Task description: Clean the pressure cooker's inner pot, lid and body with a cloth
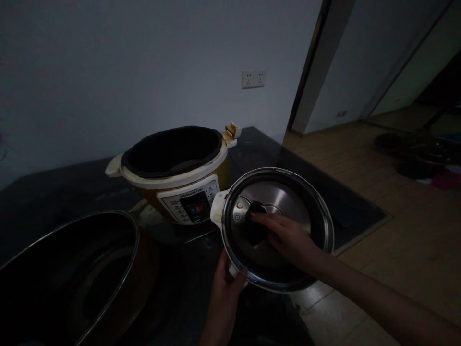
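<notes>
I hold a round pressure-cooker lid (pixel 288 192), its shiny steel underside facing up, over the dark counter's front right corner. My left hand (pixel 225 293) grips the lid's near rim from below, thumb over the edge. My right hand (pixel 284 235) presses a small dark thing, perhaps a cloth or sponge (pixel 256 207), against the lid's centre; the dim light keeps me from naming it. Behind the lid stands the open yellow and white electric pressure cooker (pixel 173 187) with a dark inner pot and a front control panel.
A large dark metal bowl or pot (pixel 72 274) sits at the near left on the black counter (pixel 54 192). A wall socket (pixel 254 78) is on the wall behind. To the right the counter ends above a wooden floor (pixel 396 202) with dim objects.
</notes>
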`<state>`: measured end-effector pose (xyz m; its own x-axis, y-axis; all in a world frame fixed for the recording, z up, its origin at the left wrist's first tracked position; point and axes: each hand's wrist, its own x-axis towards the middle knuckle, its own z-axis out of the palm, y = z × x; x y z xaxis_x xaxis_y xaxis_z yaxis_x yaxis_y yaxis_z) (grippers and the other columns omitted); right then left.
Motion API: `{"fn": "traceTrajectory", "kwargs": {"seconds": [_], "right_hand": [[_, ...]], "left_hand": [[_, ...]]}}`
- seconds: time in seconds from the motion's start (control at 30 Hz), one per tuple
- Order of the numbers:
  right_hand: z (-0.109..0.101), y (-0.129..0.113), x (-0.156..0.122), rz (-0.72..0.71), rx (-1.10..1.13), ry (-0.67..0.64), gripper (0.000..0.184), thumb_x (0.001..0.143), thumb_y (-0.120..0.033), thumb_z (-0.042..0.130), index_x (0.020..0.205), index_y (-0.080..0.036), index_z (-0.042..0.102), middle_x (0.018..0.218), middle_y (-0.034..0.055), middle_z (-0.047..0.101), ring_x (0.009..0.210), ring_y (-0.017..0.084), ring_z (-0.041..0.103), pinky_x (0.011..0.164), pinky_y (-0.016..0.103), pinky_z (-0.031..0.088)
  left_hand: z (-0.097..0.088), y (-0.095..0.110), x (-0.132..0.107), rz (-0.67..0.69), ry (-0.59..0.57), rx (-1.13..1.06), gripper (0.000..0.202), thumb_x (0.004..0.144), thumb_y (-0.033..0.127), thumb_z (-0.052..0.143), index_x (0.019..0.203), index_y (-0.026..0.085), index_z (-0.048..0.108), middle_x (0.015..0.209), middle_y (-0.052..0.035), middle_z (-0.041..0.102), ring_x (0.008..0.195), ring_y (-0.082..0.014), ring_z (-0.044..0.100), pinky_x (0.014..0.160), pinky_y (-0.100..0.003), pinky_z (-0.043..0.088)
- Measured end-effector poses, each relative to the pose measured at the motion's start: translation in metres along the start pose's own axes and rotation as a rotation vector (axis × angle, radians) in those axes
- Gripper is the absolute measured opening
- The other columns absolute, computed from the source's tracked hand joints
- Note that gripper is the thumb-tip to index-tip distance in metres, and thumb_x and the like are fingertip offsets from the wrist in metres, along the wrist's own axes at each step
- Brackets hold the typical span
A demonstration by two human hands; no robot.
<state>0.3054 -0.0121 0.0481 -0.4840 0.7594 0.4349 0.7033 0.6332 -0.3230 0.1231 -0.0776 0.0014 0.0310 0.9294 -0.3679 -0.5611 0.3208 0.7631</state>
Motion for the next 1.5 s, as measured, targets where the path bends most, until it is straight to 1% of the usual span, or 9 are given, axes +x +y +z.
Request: {"fn": "traceTrajectory", "kwargs": {"seconds": [0.13, 0.33, 0.5, 0.8, 0.97, 1.1, 1.3, 1.4, 1.5], "right_hand": [[0.002, -0.015, 0.009, 0.064, 0.161, 0.054, 0.051, 0.076, 0.0, 0.038, 0.123, -0.018, 0.05, 0.131, 0.0098, 0.057, 0.117, 0.017, 0.057, 0.095, 0.037, 0.051], [0.015, -0.03, 0.025, -0.083, -0.043, -0.073, 0.043, 0.076, 0.002, 0.04, 0.116, -0.007, 0.055, 0.131, 0.018, 0.054, 0.127, 0.025, 0.047, 0.103, 0.042, 0.044], [0.014, -0.03, 0.03, -0.124, -0.135, -0.123, 0.044, 0.078, 0.0, 0.04, 0.121, -0.002, 0.053, 0.132, 0.0183, 0.054, 0.129, 0.026, 0.044, 0.104, 0.039, 0.044], [0.025, -0.018, -0.005, -0.122, -0.269, -0.137, 0.057, 0.084, -0.002, 0.041, 0.14, -0.007, 0.036, 0.147, 0.0147, 0.036, 0.137, 0.025, 0.031, 0.106, 0.045, 0.041], [0.026, -0.014, -0.024, -0.176, -0.253, -0.237, 0.055, 0.087, -0.008, 0.048, 0.141, -0.016, 0.038, 0.148, 0.0115, 0.034, 0.138, 0.027, 0.028, 0.107, 0.051, 0.037], [0.02, -0.011, -0.029, -0.195, -0.199, -0.294, 0.055, 0.086, -0.014, 0.054, 0.139, -0.016, 0.041, 0.148, 0.0116, 0.034, 0.138, 0.026, 0.029, 0.107, 0.05, 0.036], [0.01, 0.008, -0.03, -0.076, -0.28, -0.168, 0.065, 0.082, -0.03, 0.065, 0.139, -0.011, 0.04, 0.149, 0.0159, 0.032, 0.14, 0.029, 0.023, 0.108, 0.05, 0.036], [0.008, 0.022, -0.014, 0.024, -0.348, -0.105, 0.07, 0.082, -0.03, 0.065, 0.141, -0.007, 0.035, 0.15, 0.0198, 0.027, 0.141, 0.03, 0.019, 0.11, 0.049, 0.033], [0.009, 0.03, 0.01, 0.035, -0.327, -0.095, 0.066, 0.086, -0.031, 0.059, 0.142, -0.008, 0.034, 0.15, 0.0189, 0.027, 0.142, 0.028, 0.016, 0.111, 0.05, 0.029]], "left_hand": [[0.0, 0.0, 0.001, 0.001, -0.017, 0.003, 0.066, 0.067, 0.027, 0.079, 0.128, 0.024, 0.055, 0.122, -0.0101, 0.064, 0.123, -0.0288, 0.05, 0.104, -0.042, 0.04], [-0.004, -0.003, 0.0, -0.005, 0.016, 0.033, 0.068, 0.066, 0.031, 0.079, 0.129, 0.026, 0.055, 0.129, -0.0106, 0.06, 0.124, -0.0307, 0.05, 0.101, -0.043, 0.042], [-0.005, -0.005, 0.0, -0.02, -0.003, 0.006, 0.067, 0.066, 0.03, 0.079, 0.128, 0.026, 0.055, 0.128, -0.0095, 0.06, 0.123, -0.0289, 0.051, 0.102, -0.041, 0.042], [-0.005, -0.004, 0.0, -0.023, 0.002, 0.008, 0.067, 0.069, 0.028, 0.077, 0.131, 0.026, 0.052, 0.136, -0.0107, 0.054, 0.125, -0.03, 0.049, 0.1, -0.042, 0.044], [-0.004, -0.003, 0.001, -0.017, 0.014, 0.012, 0.069, 0.067, 0.028, 0.079, 0.131, 0.027, 0.053, 0.131, -0.0092, 0.058, 0.124, -0.0282, 0.05, 0.102, -0.04, 0.042], [-0.003, -0.004, 0.001, -0.007, 0.025, 0.017, 0.068, 0.065, 0.029, 0.079, 0.128, 0.026, 0.055, 0.125, -0.0087, 0.062, 0.123, -0.0288, 0.051, 0.101, -0.041, 0.043], [-0.003, -0.002, 0.0, 0.003, 0.007, 0.051, 0.067, 0.066, 0.029, 0.079, 0.129, 0.024, 0.055, 0.12, -0.0107, 0.065, 0.118, -0.029, 0.055, 0.1, -0.042, 0.043], [-0.003, -0.002, -0.001, 0.002, -0.006, 0.066, 0.066, 0.069, 0.03, 0.076, 0.131, 0.024, 0.052, 0.124, -0.0106, 0.063, 0.12, -0.0284, 0.053, 0.101, -0.041, 0.042], [-0.005, -0.002, 0.0, 0.002, -0.007, 0.075, 0.069, 0.07, 0.03, 0.076, 0.133, 0.024, 0.05, 0.127, -0.0117, 0.061, 0.122, -0.0292, 0.051, 0.103, -0.042, 0.04]]}}
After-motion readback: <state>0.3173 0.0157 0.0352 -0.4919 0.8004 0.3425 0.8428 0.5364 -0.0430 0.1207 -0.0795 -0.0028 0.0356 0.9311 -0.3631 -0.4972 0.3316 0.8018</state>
